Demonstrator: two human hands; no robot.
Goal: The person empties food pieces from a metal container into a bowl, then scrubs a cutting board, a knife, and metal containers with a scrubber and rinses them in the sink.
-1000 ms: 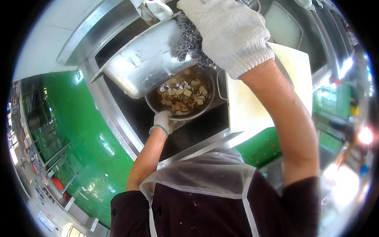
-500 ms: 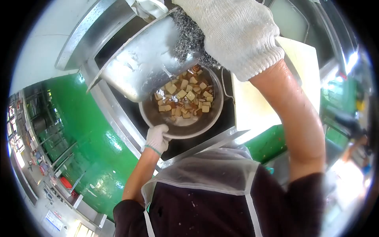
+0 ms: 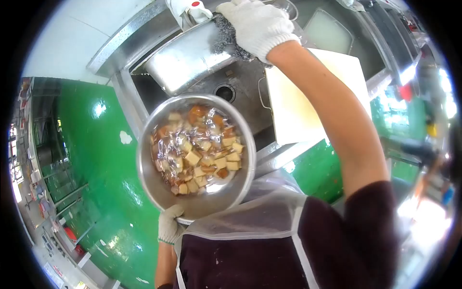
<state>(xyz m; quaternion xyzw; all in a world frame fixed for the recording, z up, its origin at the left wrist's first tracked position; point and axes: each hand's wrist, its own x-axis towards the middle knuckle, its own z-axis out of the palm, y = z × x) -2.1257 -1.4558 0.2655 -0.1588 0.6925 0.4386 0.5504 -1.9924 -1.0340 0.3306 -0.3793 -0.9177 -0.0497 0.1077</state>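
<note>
Gloved in white knit, my left hand (image 3: 170, 224) grips the near rim of a round metal bowl (image 3: 192, 210). Pale and brown cubes (image 3: 193, 158) lie in liquid inside the bowl, which is close to my apron. My right hand (image 3: 260, 28), also gloved, is at the top, with its fingers closed over a grey steel-wool scrubber (image 3: 228, 38). The scrubber touches a tilted metal pan (image 3: 185, 62) in the sink. My right fingertips are partly hidden.
Below the pan is the sink floor with a round drain (image 3: 224, 93). A white cutting board (image 3: 315, 106) spans the sink's right part. Another white glove (image 3: 191, 12) is at the pan's far edge. Green floor (image 3: 96, 159) lies left.
My left hand has drawn the bowl out of the sink toward my body and left, uncovering the drain. My right hand stays at the scrubber and pan.
</note>
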